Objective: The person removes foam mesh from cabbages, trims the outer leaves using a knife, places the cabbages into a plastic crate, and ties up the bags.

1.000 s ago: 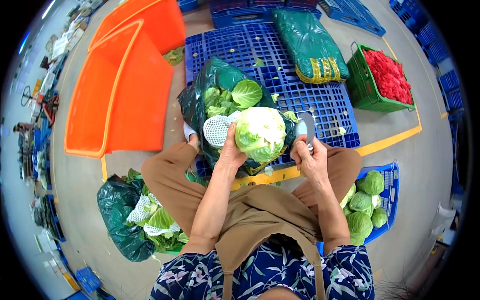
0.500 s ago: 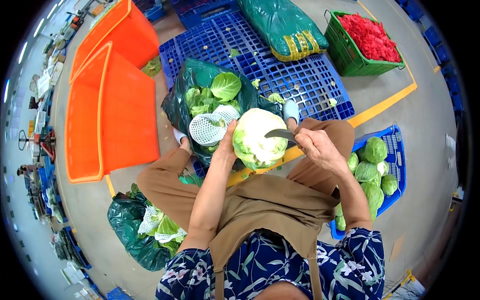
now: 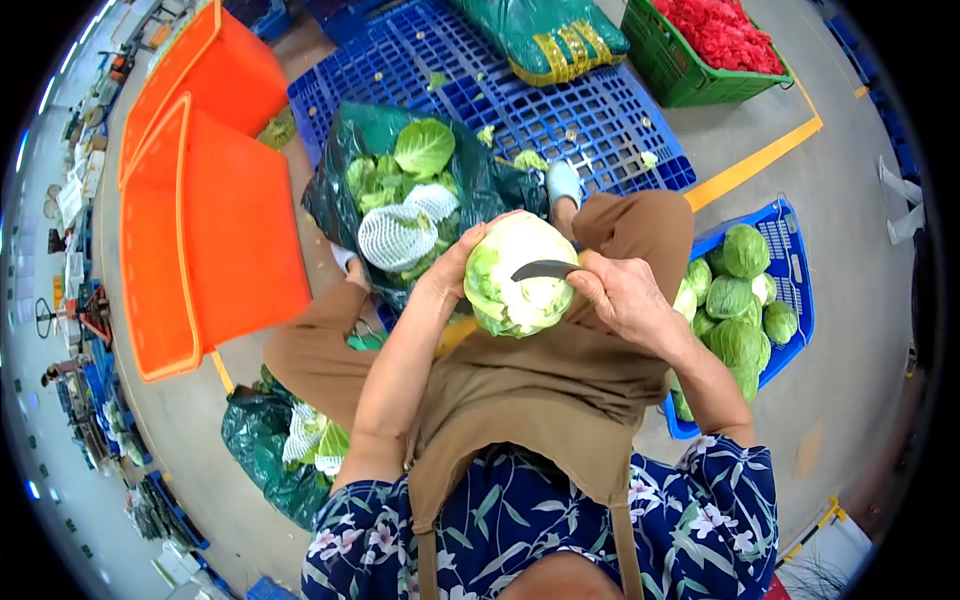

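A pale green cabbage is held up in front of my lap, its whitish cut base facing me. My left hand grips it along its left side. In my right hand is a knife with a short, dark, curved blade, which lies across the cabbage's pale face. The knife's handle is hidden in my fingers. Just beyond my left hand, a dark green plastic bag stands open with loose cabbage leaves and white foam netting in it.
At right stands a blue crate of cabbages. Orange bins stand at left. A blue pallet lies ahead, bearing a green wrapped bundle. A green crate holds red material. Another leaf-filled bag lies at lower left.
The knife blade has shifted slightly left across the cabbage's face. My view has moved a little, so the surroundings sit differently. Both hands keep their hold.
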`<action>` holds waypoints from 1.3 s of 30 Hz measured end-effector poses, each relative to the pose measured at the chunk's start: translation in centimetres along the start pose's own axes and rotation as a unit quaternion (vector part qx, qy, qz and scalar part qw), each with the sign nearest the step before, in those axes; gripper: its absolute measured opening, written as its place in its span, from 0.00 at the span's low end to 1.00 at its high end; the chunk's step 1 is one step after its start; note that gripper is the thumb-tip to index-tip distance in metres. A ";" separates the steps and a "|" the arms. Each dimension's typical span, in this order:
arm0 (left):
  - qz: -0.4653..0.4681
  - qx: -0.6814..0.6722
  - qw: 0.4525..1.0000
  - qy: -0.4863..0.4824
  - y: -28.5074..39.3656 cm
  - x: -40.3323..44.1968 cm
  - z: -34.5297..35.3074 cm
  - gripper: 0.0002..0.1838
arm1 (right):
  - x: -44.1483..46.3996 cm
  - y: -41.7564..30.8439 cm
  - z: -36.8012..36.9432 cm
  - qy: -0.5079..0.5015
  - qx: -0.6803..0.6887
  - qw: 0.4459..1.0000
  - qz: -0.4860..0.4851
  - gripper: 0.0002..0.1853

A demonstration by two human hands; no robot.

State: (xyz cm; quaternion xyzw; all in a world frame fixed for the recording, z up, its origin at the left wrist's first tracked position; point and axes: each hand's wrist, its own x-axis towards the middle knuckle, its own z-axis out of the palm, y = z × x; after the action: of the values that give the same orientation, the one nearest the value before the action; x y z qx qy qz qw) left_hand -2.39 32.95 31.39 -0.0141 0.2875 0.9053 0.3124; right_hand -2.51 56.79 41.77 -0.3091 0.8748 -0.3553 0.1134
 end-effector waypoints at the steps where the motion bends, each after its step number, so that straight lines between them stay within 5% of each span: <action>1: -0.020 -0.003 1.000 -0.016 -0.8 -0.8 -0.2 0.45 | -0.9 0.0 0.8 -0.005 -0.007 1.000 -0.003 0.18; 2: -0.062 -0.019 0.997 0.034 -1.8 -2.0 -0.2 0.44 | -2.0 0.0 1.8 -0.013 -0.013 1.000 -0.007 0.18; 5: -0.092 -0.084 0.992 -0.029 -5.8 -4.4 -1.2 0.43 | -5.6 -0.2 5.0 -0.044 0.015 0.999 0.017 0.19; 10: -0.133 -0.045 0.985 0.098 -8.8 -7.5 -2.0 0.34 | -9.7 -0.7 6.7 -0.097 0.015 0.989 0.107 0.21; 13: -0.173 -0.036 0.973 0.148 -8.1 -6.9 -1.4 0.33 | -8.8 -1.5 5.6 -0.106 0.125 0.974 0.157 0.21; 18: -0.191 -0.052 0.960 0.200 -7.8 -7.2 -1.0 0.32 | -7.9 -2.0 4.0 -0.087 -0.021 0.991 0.096 0.26; 19: -0.186 -0.056 0.957 0.214 -7.7 -7.3 -0.4 0.33 | -7.7 -2.0 3.9 -0.171 0.121 0.957 0.200 0.27; 21: -0.176 -0.044 0.957 0.224 -7.6 -7.3 -0.1 0.35 | -7.2 -2.2 3.5 -0.314 0.384 0.781 0.380 0.30; 22: -0.171 -0.029 0.960 0.221 -7.7 -7.3 -0.2 0.35 | -7.0 -2.7 3.7 -0.348 0.397 0.755 0.388 0.32; 23: -0.166 -0.015 0.961 0.219 -7.8 -7.3 -0.2 0.34 | -7.0 -3.1 4.2 -0.344 0.412 0.775 0.333 0.32; 28: -0.164 -0.113 0.956 0.214 -9.1 -8.2 -2.7 0.34 | -6.3 -3.0 5.1 -0.215 0.433 0.785 0.386 0.31; 31: -0.130 -0.168 0.958 0.190 -9.6 -8.7 -3.8 0.35 | -4.8 -3.9 4.9 -0.172 0.334 0.858 0.351 0.31; 33: -0.102 -0.170 0.961 0.192 -9.2 -8.6 -3.5 0.36 | -4.2 -3.8 5.8 -0.060 0.213 0.949 0.223 0.22; 36: -0.075 -0.127 0.959 0.243 -7.3 -8.5 -1.8 0.37 | -2.0 -5.6 6.8 0.052 0.175 0.980 0.074 0.27; 39: -0.046 -0.122 0.954 0.268 -6.6 -8.5 -2.3 0.37 | -0.6 -5.3 9.3 0.067 0.115 0.990 0.053 0.19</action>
State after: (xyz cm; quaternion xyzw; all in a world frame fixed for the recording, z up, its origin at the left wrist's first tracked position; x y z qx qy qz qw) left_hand 7.90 31.24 27.83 -0.3077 0.2470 0.8811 0.2605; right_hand 4.27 49.05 38.68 -0.2226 0.8491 -0.4668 0.1076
